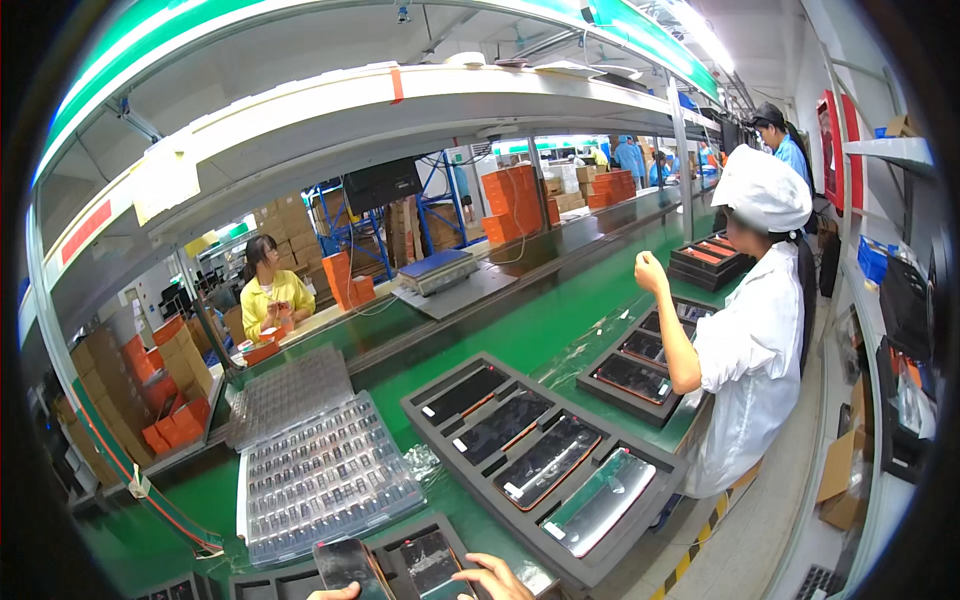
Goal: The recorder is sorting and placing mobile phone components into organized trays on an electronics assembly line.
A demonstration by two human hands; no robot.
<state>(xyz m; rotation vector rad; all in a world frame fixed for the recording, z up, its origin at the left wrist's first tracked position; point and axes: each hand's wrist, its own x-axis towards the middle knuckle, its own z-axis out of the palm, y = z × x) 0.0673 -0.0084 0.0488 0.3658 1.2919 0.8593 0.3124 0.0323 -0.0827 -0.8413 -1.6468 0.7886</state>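
Observation:
At the lower edge, my left hand is closed on the bottom end of a dark smartphone, which is tilted over a black foam tray. My right hand has its fingers stretched out and apart, with the tips at the right edge of a second smartphone in that tray. The frame cuts off both palms. Just beyond, a larger black foam tray holds several phones in separate slots, including a phone with a greenish reflection.
Left of the trays, a clear plastic blister tray holds rows of small dark parts. A green conveyor runs away under an overhead shelf. On the right, a co-worker in white stands beside more phone trays. A person in yellow works across the line.

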